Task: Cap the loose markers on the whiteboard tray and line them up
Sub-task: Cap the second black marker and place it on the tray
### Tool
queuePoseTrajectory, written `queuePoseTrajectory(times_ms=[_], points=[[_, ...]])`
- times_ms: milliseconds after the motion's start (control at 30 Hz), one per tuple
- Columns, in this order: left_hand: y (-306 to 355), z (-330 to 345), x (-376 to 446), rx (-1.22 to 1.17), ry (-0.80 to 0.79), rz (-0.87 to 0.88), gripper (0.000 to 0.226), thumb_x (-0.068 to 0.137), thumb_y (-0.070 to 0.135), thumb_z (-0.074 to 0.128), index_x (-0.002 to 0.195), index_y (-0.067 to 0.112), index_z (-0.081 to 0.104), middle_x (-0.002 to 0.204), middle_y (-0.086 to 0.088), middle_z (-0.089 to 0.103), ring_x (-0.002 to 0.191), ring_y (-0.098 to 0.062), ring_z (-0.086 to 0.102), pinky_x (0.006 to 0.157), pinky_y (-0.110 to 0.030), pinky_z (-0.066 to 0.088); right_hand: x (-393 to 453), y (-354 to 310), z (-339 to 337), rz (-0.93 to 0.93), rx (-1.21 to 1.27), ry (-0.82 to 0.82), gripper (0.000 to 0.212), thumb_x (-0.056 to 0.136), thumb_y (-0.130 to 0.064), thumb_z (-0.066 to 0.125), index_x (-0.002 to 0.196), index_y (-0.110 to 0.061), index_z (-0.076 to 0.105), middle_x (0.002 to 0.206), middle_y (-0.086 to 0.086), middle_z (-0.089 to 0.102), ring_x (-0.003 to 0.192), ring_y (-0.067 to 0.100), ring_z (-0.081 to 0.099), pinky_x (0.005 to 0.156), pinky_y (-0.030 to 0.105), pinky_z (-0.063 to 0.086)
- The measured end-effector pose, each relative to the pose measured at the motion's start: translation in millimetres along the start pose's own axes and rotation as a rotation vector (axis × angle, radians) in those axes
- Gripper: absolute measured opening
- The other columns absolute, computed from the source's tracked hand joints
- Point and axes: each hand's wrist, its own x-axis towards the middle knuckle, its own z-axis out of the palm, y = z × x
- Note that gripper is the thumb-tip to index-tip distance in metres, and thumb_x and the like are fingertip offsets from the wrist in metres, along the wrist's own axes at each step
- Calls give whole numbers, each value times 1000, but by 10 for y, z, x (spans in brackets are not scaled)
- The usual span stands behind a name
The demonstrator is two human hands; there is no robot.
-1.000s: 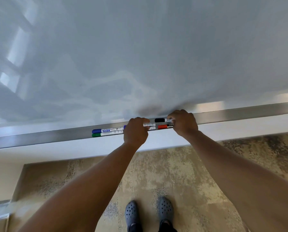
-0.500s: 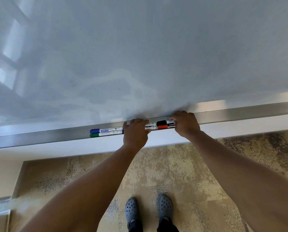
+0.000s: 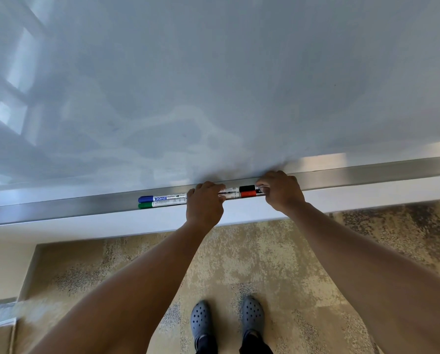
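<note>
Several capped markers lie on the metal whiteboard tray [image 3: 73,209]. On the left, a blue-capped marker [image 3: 160,198] lies against a green-capped marker [image 3: 160,204], side by side. To their right a black-capped marker [image 3: 247,188] sits behind a red-capped marker [image 3: 248,193], caps level. My left hand [image 3: 205,205] covers the joint between the two pairs, fingers curled on the white barrels. My right hand [image 3: 280,190] grips the right ends of the black and red markers. The ends under both hands are hidden.
The whiteboard [image 3: 213,85] fills the upper view, wiped with faint smears. Below the tray runs a white ledge [image 3: 367,192]. Mottled beige carpet [image 3: 265,264] and my two blue clogs [image 3: 226,320] are underneath. The tray stretches bare to the far right and left.
The black and red markers have been pushed together so their caps line up. Both hands stay on the markers, shifted only slightly.
</note>
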Motion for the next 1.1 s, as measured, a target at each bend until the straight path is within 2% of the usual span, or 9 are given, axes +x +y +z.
queuePoseTrajectory(times_ms=[233,800,1100], points=[[-14,32,2,3,13,0,38,95,21,55,131,32,59,132,3,59,122,-21,52,103,-39,38,9,-45,58,30,62,48,20,90,-16,57,103,-25,68,111,-2,62,107,24,52,91,38,38],[-64,5,-5,19,60,-34,34,94,27,58,127,31,62,129,4,62,118,-21,55,100,-37,40,-7,-114,73,-6,4,17,28,90,-13,53,110,-26,67,115,-4,62,108,22,52,90,37,37],[-54,-61,-75,-27,57,-25,38,93,27,59,132,26,59,133,3,61,123,-21,53,103,-39,40,-58,-213,55,-7,-5,40,30,93,-24,54,123,-21,60,127,-1,59,117,24,50,96,40,40]])
